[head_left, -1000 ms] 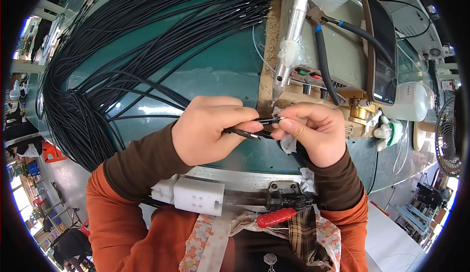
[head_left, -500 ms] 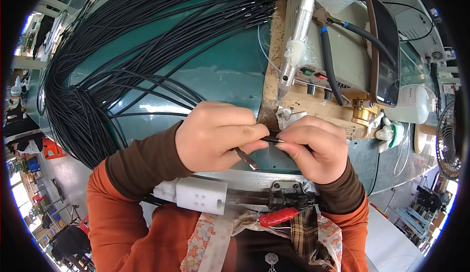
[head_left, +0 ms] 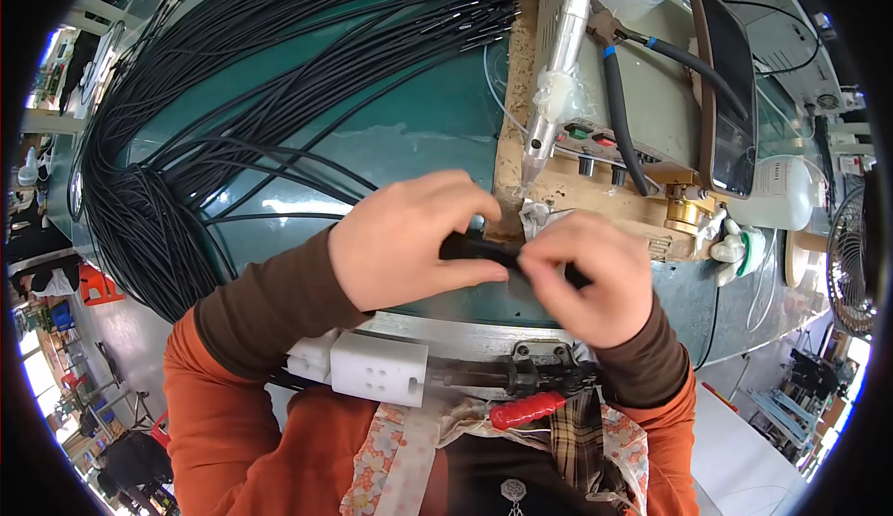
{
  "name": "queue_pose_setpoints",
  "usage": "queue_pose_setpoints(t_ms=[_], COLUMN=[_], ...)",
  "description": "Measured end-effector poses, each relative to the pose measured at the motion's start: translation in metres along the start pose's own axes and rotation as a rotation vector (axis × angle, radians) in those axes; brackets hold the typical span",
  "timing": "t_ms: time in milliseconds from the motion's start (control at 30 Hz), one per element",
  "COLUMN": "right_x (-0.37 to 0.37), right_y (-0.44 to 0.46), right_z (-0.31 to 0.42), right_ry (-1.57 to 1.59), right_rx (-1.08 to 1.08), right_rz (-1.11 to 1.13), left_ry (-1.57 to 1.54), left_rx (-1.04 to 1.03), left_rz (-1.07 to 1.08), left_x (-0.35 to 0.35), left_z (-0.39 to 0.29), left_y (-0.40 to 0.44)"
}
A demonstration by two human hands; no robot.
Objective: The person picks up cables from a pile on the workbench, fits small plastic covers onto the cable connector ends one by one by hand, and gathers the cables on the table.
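My left hand (head_left: 409, 242) is at the middle, with thumb and index finger parted around black connector ends (head_left: 479, 250), which are blurred by motion. My right hand (head_left: 593, 279) pinches the right end of these black pieces between thumb and fingers. Behind my left hand, black cables (head_left: 307, 158) run to a large coiled bundle (head_left: 153, 228) on the green table (head_left: 409, 125). A metal dispensing nozzle (head_left: 543, 125) points down just above the gap between my hands. White crumpled tissue (head_left: 537, 217) lies beside my right hand.
Pliers (head_left: 619, 112) lie on a grey control box (head_left: 651, 88), with a phone-like screen (head_left: 730, 98) leaning alongside. A white bottle (head_left: 779, 191) and glove (head_left: 739, 251) are at the right. Along the near edge are a white block (head_left: 377, 367) and a clamp with red handle (head_left: 527, 410).
My left thumb and index finger have spread apart. The connector with a bare metal tip, seen under my left hand before, is now hidden or blurred. My right hand has shifted slightly up.
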State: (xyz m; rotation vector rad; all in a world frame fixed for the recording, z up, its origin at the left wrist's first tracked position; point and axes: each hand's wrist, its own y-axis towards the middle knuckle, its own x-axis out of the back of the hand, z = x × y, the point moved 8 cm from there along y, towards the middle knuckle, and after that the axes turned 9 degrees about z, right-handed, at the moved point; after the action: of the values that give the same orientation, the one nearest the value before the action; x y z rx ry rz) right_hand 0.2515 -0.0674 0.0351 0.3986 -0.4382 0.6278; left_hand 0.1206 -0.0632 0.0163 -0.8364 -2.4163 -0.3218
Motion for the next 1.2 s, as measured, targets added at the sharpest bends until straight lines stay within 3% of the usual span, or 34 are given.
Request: queue_pose_setpoints(t_ms=[67,200,367,533,1200], right_x=[0.003,-0.015,-0.015,-0.013,-0.011], right_y=[-0.001,-0.011,-0.009,-0.006,-0.01], right_z=[-0.008,-0.041,-0.068,-0.071,-0.06], right_ry=[0.032,0.41,0.805,0.866,0.783], right_rx=[-0.077,-0.484,-0.549,-0.526,-0.452], right_rz=[-0.013,0.073,-0.167,-0.205,-0.223], left_ry=[-0.097,-0.188,0.101,0.263,0.308], left_rx=[0.078,0.071,-0.09,-0.18,-0.183], left_rz=[0.011,0.067,-0.176,-0.222,-0.227], left_x=[0.0,-0.007,0.001,0.005,0.004], left_z=[0.007,0.012,0.004,-0.001,0.0], left_y=[-0.002,-0.004,-0.003,-0.004,-0.006])
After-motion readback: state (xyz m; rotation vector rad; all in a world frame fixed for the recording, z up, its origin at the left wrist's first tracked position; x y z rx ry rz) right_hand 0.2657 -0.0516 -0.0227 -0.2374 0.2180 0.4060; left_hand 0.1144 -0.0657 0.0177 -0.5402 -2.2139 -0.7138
